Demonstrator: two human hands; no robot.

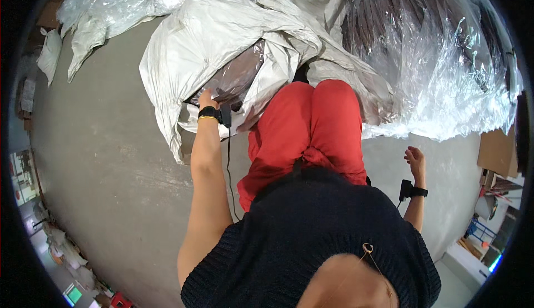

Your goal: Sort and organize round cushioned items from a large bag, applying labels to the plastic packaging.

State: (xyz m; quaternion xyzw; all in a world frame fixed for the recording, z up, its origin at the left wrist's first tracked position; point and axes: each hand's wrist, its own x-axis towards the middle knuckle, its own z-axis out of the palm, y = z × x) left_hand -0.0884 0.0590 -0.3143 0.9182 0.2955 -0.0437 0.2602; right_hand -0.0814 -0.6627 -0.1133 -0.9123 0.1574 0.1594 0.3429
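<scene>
A large white woven sack (186, 44) lies on the floor before my knees, its mouth open. Inside the opening shows something dark brown wrapped in clear plastic (239, 74). My left hand (207, 99) reaches into the opening, against the plastic wrapping; its fingers are mostly hidden there, so their grip cannot be made out. Off to the right, my right hand (415, 162) hangs in the air beyond my knee. Its fingers are loosely bent and apart, with nothing in them.
More dark brown goods in shiny clear plastic (423, 58) are heaped at the far right. Further clear plastic (122, 8) and a small white sack (50, 55) lie far left. A cardboard box (498, 151) stands at the right edge. A black cable (229, 163) hangs from my left wrist.
</scene>
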